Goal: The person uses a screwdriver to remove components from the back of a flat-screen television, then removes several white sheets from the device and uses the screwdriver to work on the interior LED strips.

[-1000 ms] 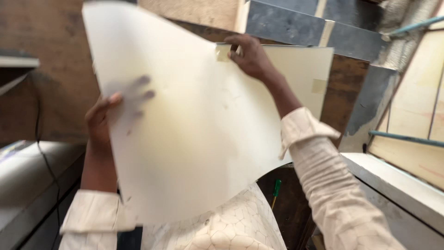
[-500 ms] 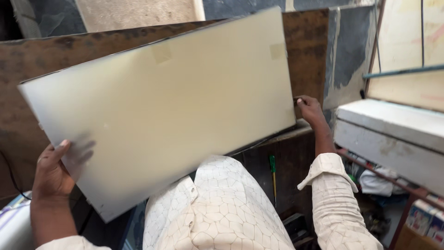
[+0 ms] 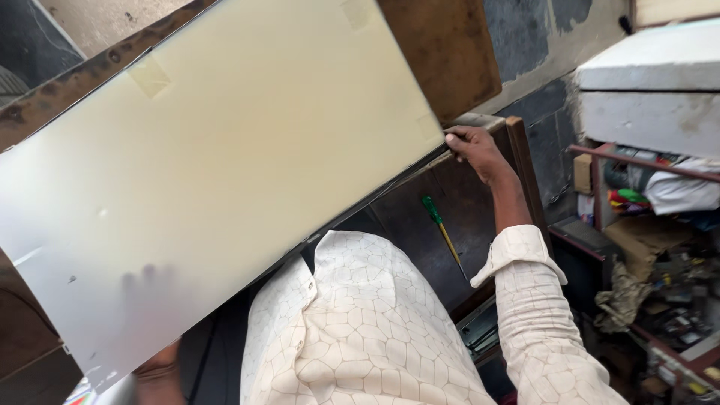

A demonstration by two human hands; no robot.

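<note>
I hold a large cream, translucent plastic sheet (image 3: 225, 150) that slants across the view from lower left to upper right. My right hand (image 3: 474, 150) grips its lower right corner. My left hand (image 3: 146, 300) is behind the sheet's lower left part; its fingers show through as dark shadows and the wrist pokes out below the edge. Bits of tape sit on the sheet near its top edge. My cream patterned shirt (image 3: 360, 330) fills the bottom centre.
A brown wooden board (image 3: 450, 52) stands behind the sheet. A green-handled screwdriver (image 3: 442, 229) lies on the dark surface below my right hand. At the right, a white box (image 3: 652, 90) tops a cluttered metal shelf (image 3: 660, 225). Grey wall behind.
The sheet has swung closer and now fills more of the view. My left hand has slid behind it. My right hand stays on the right corner.
</note>
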